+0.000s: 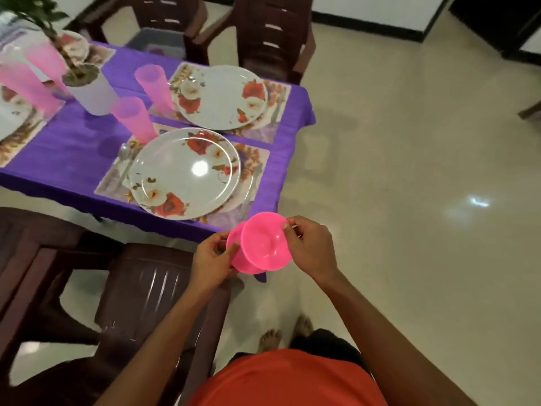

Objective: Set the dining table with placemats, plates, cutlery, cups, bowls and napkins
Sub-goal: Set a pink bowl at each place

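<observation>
Bowls [265,244], round glossy pink plastic, pinched at rims by hands [212,257] [311,244].

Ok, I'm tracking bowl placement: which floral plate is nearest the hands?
The plate with the light glare, just beyond the held pink bowls. The plate behind it lies farther back, by the far chair.

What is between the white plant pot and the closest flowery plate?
A tall pink cup stands between the white plant pot and the flowery plate, close to the plate's far rim. The head view shows it.
</observation>
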The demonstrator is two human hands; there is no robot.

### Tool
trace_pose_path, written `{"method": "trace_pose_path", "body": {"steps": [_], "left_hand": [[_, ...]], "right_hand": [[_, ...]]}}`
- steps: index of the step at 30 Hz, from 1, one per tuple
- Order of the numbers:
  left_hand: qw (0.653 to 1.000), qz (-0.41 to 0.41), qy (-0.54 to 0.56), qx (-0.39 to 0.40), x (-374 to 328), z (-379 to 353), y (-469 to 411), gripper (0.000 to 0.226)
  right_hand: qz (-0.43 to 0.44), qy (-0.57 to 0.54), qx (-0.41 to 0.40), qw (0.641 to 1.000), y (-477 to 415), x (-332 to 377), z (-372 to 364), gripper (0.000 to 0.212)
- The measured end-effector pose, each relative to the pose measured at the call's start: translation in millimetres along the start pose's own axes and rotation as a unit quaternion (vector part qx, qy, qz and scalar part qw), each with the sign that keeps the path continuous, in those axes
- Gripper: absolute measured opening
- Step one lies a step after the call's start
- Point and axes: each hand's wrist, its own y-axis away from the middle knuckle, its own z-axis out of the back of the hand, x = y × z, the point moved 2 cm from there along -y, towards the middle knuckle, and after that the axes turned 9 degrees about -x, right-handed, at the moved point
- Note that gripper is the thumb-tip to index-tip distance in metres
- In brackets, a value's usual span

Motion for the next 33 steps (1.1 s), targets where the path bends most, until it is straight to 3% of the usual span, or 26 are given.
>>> {"method": "trace_pose_path", "body": {"steps": [9, 17, 23, 33], "left_hand": [[0.989, 0.070, 0.013, -0.130, -8, -40, -66, 0.036], [0.974, 0.084, -0.033, -0.210, -22, -71, -95, 0.027], [0.967, 0.102, -0.036, -0.229, -24, -87, -102, 0.031], [0.966, 0.101, -0.037, -0.236, -27, -93, -124, 0.030]], "right_hand": [[0.072, -0.016, 0.082, 0.994, -157, -9, -19, 0.017], [0.051, -0.028, 0.159, 0.986, -283, -11, -49, 0.027], [0.071, 0.008, 0.224, 0.972, -323, -8, -83, 0.020], [0.077, 0.039, 0.236, 0.968, -341, -2, -113, 0.019]]}}
